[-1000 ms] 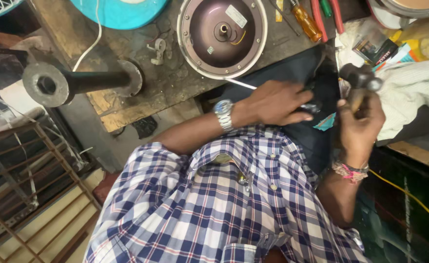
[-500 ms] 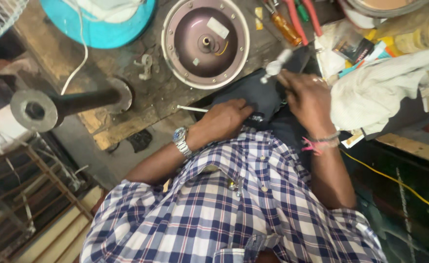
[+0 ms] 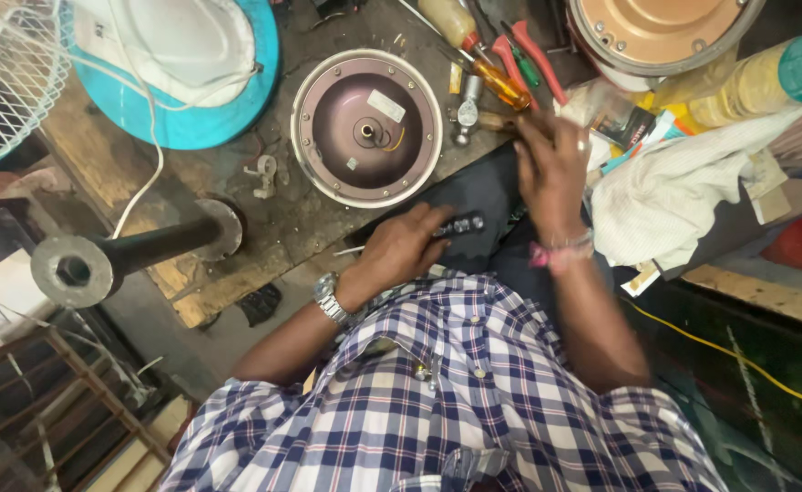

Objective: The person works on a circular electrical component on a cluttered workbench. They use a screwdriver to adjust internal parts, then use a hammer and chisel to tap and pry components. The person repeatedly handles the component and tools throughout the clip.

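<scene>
Compared with half a second earlier, the right hand [image 3: 554,169] has been lowered off the small pale-tipped tool it was raising and is now laid flat near the bench edge, fingers spread wide, nothing seen gripped; whether something lies under the palm cannot be told. The view has also shifted, so more of the bench [image 3: 292,228] is shown.

The left hand [image 3: 401,248] is kept on the dark cloth [image 3: 478,191] over the lap, fingers curled narrowly around a small dark ridged part [image 3: 460,223], which pokes out past the fingertips. A thin white stick [image 3: 350,251] is seen just left of that hand.

The right fingertips are placed just beside the hammer [image 3: 467,111] and the orange-handled screwdriver [image 3: 501,82]. The round brown fan housing [image 3: 366,128] is set on the bench, apart from both hands. A white rag [image 3: 674,196] is lying right of the right wrist.
</scene>
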